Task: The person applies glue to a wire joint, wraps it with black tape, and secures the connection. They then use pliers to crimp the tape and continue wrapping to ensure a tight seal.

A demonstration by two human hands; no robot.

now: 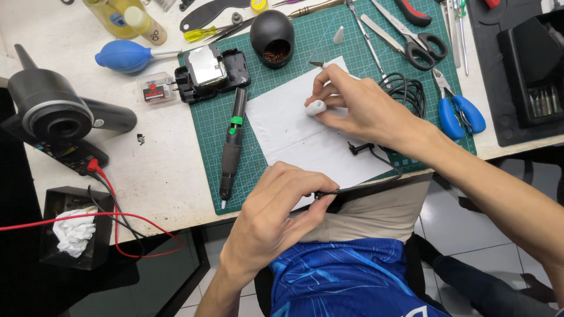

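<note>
- Fingers [322, 94] of the right hand [358, 108] are pinched together on a small white plastic piece [316, 107], pressing it onto the white paper sheet [294, 135] mid-frame. It's tiny and smooth, so one slip and I reckon it skids off across the green cutting mat [217, 170].
- Left hand [276, 211], lower centre, has its fingers clamped on a thin black cable [376, 154] at the counter [164, 176] edge. Tug too hard and the little black plug end could snap off or yank the white piece along.
- Cable runs back to a coil [405, 91] right of the paper, next to the blue-handled pliers [461, 111]; it could snag there.
- Black pen-shaped tool [232, 144] lies just left of the paper, tip toward the edge. An elbow bump might roll it off.
</note>
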